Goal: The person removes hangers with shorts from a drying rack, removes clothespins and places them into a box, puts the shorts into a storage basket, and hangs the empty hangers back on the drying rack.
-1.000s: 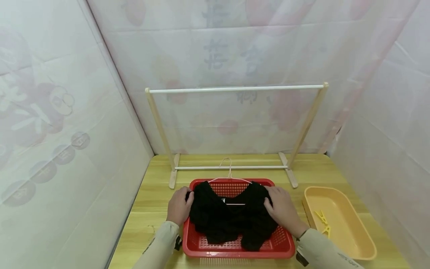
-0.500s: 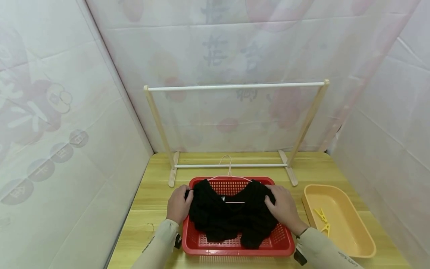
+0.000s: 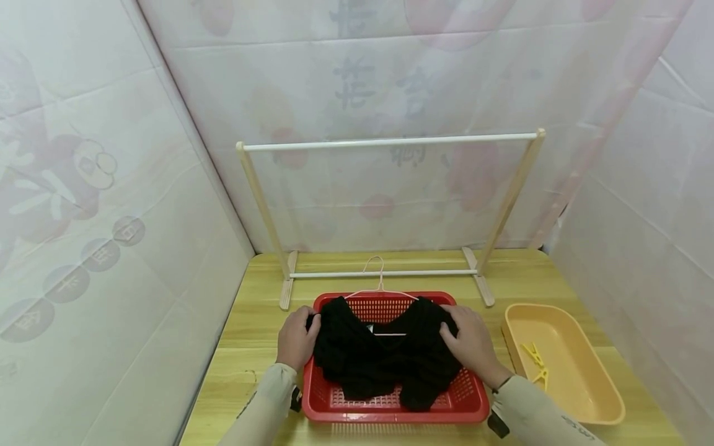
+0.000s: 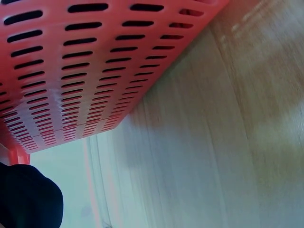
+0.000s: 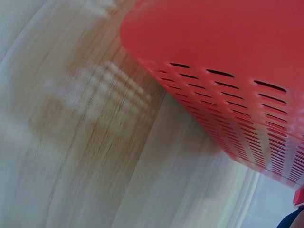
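Note:
A black knit top (image 3: 385,371) hangs on a pale pink clothes hanger (image 3: 381,282), lying over the red plastic basket (image 3: 390,416). The hanger's hook points to the back, and a small label shows inside the neckline. At the top's left shoulder my left hand (image 3: 297,339) grips the cloth, thumb on the near side. My right hand (image 3: 471,344) holds the opposite shoulder. Its fingertips are partly hidden in the cloth. In the left wrist view, the basket's slotted wall (image 4: 80,71) fills the upper left, above a dark bit of cloth (image 4: 31,197).
A wooden rack with a white top rail (image 3: 390,142) stands behind the basket. To the right, a yellow tray (image 3: 580,371) holds yellow clothespins (image 3: 537,362). Fabric walls surround the wooden table (image 3: 240,353) at the back and both sides.
The whole head view shifts up very slightly. Both hands keep their places on the top's shoulders, and the hanger and basket stay put.

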